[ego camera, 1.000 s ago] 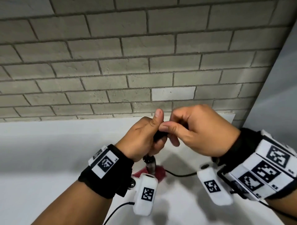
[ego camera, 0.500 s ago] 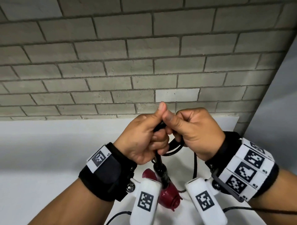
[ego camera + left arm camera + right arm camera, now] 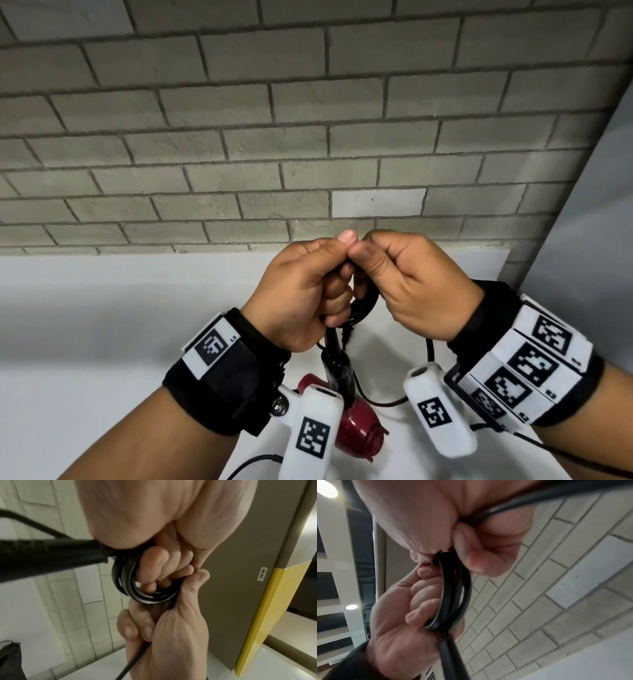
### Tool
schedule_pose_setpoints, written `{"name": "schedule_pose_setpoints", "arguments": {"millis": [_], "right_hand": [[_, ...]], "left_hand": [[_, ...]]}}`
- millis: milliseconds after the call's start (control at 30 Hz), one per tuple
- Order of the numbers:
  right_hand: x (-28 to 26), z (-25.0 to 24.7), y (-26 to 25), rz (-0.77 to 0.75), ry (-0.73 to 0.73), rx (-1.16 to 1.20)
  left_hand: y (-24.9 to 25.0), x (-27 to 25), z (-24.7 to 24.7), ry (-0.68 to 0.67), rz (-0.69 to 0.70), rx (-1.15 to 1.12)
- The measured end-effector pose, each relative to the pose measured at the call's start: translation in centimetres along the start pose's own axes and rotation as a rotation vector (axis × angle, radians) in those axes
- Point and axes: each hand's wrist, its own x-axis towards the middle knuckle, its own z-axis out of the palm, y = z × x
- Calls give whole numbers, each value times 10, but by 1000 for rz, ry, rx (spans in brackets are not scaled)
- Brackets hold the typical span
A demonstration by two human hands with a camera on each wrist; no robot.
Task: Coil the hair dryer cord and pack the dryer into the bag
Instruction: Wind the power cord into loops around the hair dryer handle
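A dark red hair dryer (image 3: 358, 428) with a black handle (image 3: 337, 370) hangs below my hands, above the white table (image 3: 85, 325). My left hand (image 3: 305, 294) grips the coiled loops of black cord (image 3: 364, 305) just above the handle. My right hand (image 3: 414, 284) pinches the same cord coil (image 3: 142, 596) from the other side, thumb against my left thumb. The loops (image 3: 453, 592) run between both fists in the right wrist view. A loose length of cord (image 3: 387, 401) trails down toward the table. A dark bag (image 3: 10, 658) shows at the lower left edge of the left wrist view.
A grey brick wall (image 3: 308, 137) stands right behind the table. A grey panel (image 3: 589, 212) closes off the right side; it has a yellow edge (image 3: 267, 615) in the left wrist view. Thin sensor cables (image 3: 253, 462) hang from my wrists.
The dryer has come up off the table and hangs higher under my left hand. My right hand has drawn in against the left, and more cord loops are gathered between them.
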Motion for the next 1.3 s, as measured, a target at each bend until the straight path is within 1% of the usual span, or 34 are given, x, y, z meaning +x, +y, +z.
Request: {"name": "schedule_pose_setpoints", "arguments": {"millis": [67, 167, 300, 367, 433, 500, 567, 633, 700, 833, 900, 967, 1067, 1167, 1233, 1300], "right_hand": [[0, 0, 0, -41, 46, -65], [2, 2, -1, -105, 161, -44], [6, 5, 9, -87, 265, -32], [7, 5, 13, -90, 313, -58], [10, 5, 14, -109, 337, -84], [14, 4, 15, -98, 333, -122], [17, 3, 17, -49, 272, -139], [18, 0, 24, 18, 188, -116], [13, -1, 33, 78, 139, -114], [-8, 5, 55, 160, 116, -336], [-16, 11, 61, 238, 7, -425], [-21, 17, 60, 290, -114, -483], [-24, 22, 45, 269, -205, -479], [-25, 24, 29, 256, -294, -496], [-23, 20, 27, 290, -337, -550], [-20, 15, 30, 323, -358, -613]], "left_hand": [[1, 2, 2, -17, -3, -19], [0, 5, 8, -80, -8, -47], [-4, 7, 11, -152, -19, -73], [-5, 8, 11, -199, -55, -111], [-4, 9, 9, -247, -105, -168], [-2, 9, 7, -273, -124, -226], [-3, 9, 5, -262, -124, -262], [-4, 10, 4, -226, -118, -264], [-4, 10, 1, -191, -99, -266], [7, 14, -7, -139, -5, -306], [11, 19, -10, -118, 42, -291], [11, 23, -12, -65, 75, -238], [6, 27, -13, 46, 121, -148], [3, 31, -11, 109, 146, -148], [4, 33, -10, 110, 152, -182], [7, 35, -13, 65, 136, -242]]}}
